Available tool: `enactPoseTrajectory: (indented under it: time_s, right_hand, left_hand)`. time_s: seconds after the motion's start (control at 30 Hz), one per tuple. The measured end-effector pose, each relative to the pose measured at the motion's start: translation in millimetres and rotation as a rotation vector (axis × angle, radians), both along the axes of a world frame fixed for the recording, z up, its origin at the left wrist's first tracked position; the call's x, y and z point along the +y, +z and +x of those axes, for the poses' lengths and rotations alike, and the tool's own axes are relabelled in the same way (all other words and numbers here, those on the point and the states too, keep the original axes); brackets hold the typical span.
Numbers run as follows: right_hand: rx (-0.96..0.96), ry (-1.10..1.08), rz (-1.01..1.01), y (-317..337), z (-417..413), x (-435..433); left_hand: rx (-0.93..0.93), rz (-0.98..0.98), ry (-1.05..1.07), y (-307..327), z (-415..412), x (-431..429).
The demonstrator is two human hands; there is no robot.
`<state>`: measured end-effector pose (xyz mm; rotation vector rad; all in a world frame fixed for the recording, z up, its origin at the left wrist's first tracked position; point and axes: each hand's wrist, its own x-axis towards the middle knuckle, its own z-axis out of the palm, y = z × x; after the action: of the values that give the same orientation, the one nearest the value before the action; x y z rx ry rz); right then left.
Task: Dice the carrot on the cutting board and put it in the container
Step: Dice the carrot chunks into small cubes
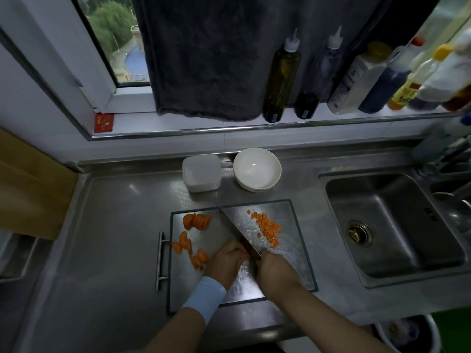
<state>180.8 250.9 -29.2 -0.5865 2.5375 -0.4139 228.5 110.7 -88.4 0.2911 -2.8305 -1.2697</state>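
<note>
Desk (114, 225): steel, under cutting board (293, 250).
Carrot: dice (269, 228) right of knife (234, 225), slices (197, 221) left (container (201, 174) behind, empty).
Right grip (275, 271): clenched on knife handle.
Left grip (226, 263): curled over a carrot piece.
Risk: fingers crowd blade; a slip nicks them.

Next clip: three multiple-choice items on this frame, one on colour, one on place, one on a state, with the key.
1. The bowl is: A) red B) black C) white
2. The dice lie: A) in the bowl B) on the board, right of the cleaver C) off the board
3. The right hand: A) grips the cleaver B) lies flat C) holds the bowl
Key: 1C, white inside and out; 2B, the orange heap sits beside the blade; 3A, it wraps the handle.
</note>
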Motion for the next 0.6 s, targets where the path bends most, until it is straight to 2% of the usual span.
enactPoseTrajectory:
  time_s: [0.27, 0.47, 0.6]
  right_hand:
    - [-0.009, 0.004, 0.037, 8.3, -2.6, 0.1]
    - [0.034, -0.002, 0.055, 23.9, 5.1, 3.4]
    - [0.041, 0.014, 0.069, 35.6, 10.9, 3.7]
  left_hand:
    - [0.065, -0.1, -0.032, 2.3, 0.3, -2.7]
    - [0.089, -0.084, -0.023, 6.3, 1.0, -4.0]
    - [0.171, -0.075, -0.041, 4.4, 0.7, -3.6]
